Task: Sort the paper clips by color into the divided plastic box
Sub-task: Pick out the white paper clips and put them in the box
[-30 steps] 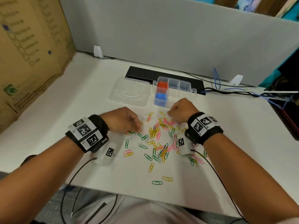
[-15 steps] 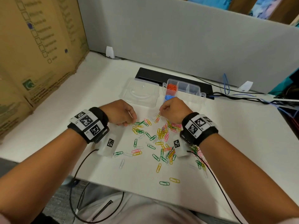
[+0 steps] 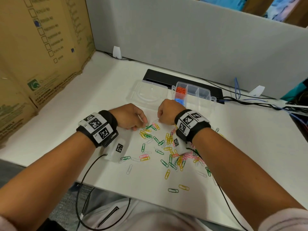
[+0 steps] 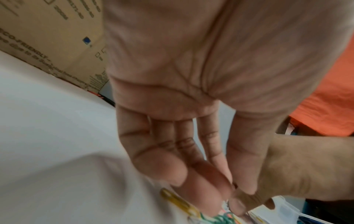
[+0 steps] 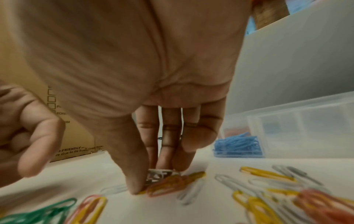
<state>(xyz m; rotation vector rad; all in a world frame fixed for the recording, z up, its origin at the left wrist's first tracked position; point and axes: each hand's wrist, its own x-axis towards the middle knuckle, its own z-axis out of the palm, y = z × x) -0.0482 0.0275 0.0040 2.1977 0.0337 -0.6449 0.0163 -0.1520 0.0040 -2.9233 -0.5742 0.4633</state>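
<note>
1. Lying loose on the white table, the paper clips in green, yellow, pink and white are scattered between and beneath both forearms.
2. Behind them stands the divided plastic box, clear; its far-left compartment holds orange clips, the one nearer holds blue clips, and the compartments to the right look empty.
3. Its clear lid lies flat just left of the box.
4. The right hand pinches a bunch of white clips between thumb and fingertips, at the far edge of the pile.
5. The left hand has thumb and forefinger pressed together at the pile; whether they hold a clip, I cannot tell.
6. Both wrists carry black bands with square coded markers.
7. At left, a cardboard box reads "ECO-FRIENDLY" beside printed checkboxes.
</note>
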